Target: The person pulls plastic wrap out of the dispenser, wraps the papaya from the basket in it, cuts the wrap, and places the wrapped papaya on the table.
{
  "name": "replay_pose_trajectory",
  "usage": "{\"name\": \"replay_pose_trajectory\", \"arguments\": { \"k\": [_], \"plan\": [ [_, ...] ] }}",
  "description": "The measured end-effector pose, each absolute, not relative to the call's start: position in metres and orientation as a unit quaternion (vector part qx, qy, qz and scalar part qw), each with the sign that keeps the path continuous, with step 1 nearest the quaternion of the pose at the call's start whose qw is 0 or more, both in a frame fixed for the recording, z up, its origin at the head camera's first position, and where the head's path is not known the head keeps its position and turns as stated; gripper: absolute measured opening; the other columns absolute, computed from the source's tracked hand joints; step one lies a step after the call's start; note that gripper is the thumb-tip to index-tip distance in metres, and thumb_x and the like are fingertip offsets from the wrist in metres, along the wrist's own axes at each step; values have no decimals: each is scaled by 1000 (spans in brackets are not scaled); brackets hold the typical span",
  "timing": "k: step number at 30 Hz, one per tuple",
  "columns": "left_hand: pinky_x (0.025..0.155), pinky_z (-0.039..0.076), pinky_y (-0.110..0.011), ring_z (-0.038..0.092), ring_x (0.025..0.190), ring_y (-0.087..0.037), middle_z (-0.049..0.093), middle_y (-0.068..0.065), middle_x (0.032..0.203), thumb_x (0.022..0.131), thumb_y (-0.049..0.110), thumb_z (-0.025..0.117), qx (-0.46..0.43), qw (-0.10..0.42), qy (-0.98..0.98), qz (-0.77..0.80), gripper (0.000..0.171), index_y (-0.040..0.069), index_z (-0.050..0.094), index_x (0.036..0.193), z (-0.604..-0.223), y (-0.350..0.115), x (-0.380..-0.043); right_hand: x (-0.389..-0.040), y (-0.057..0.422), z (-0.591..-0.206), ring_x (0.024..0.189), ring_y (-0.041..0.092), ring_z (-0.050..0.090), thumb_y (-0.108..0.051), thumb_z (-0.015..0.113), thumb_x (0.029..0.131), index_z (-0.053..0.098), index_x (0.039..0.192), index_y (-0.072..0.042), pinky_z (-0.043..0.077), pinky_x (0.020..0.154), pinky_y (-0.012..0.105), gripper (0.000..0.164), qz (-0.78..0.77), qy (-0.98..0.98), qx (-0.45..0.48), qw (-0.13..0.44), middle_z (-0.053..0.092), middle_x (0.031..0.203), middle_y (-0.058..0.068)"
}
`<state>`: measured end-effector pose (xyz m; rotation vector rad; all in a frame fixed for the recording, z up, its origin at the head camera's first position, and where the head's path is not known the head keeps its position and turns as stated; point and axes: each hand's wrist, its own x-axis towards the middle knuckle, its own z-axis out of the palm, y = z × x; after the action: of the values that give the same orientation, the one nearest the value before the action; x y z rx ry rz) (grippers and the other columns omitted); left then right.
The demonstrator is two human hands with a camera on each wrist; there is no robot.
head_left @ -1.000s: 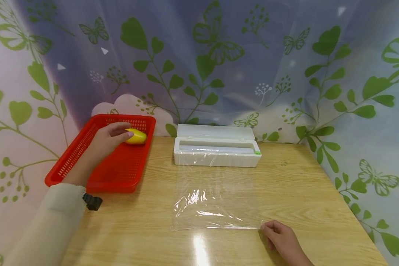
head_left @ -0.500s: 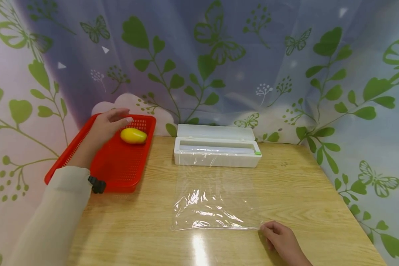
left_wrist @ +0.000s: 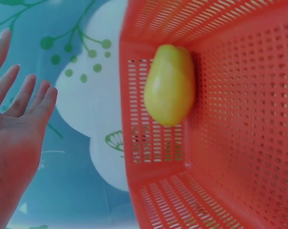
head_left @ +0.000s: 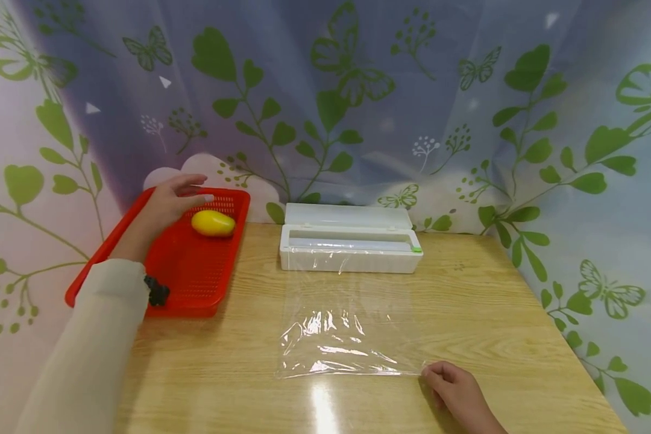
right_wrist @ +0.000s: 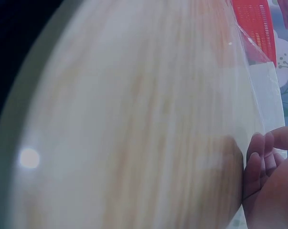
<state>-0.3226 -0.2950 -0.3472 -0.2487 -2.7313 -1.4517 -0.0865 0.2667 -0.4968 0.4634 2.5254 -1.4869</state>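
My left hand [head_left: 168, 205] hovers over the far end of the red plastic basket [head_left: 190, 277], fingers loosely extended and holding nothing. Just below it, a smooth yellow fruit like a mango [head_left: 213, 223] lies against the basket's far end. In the left wrist view, a gap separates this fruit [left_wrist: 170, 86] from the spread fingers [left_wrist: 26, 98]. At the front right, my right hand [head_left: 452, 389] pinches the near right corner of a clear sheet of cling film [head_left: 347, 325]. The film stretches over the table from a white dispenser box [head_left: 352, 260], whose lid stands raised.
The basket's raised rim [head_left: 233, 253] borders the left side of the wooden table [head_left: 483, 307]. A small green piece [head_left: 416, 249] sits at the dispenser's right end. Behind everything hangs a curtain [head_left: 282, 78] with leaves and butterflies.
My left hand has drawn up and back from the yellow fruit, which now shows fully in the basket. The right hand keeps its pinch on the film corner in the same place.
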Motion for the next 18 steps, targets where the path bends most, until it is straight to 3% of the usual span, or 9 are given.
{"name": "replay_pose_trajectory", "arguments": {
  "k": [18],
  "plan": [
    [114, 36, -60, 36, 143, -42, 36, -24, 158, 91, 56, 68, -41, -32, -898, -438, 86, 13, 35, 157, -373, -316, -352, -84, 268, -498, 57, 14, 50, -20, 67, 97, 69, 100, -1, 45, 52, 25, 20, -506, 843, 161, 89, 55, 63, 2]
  ]
}}
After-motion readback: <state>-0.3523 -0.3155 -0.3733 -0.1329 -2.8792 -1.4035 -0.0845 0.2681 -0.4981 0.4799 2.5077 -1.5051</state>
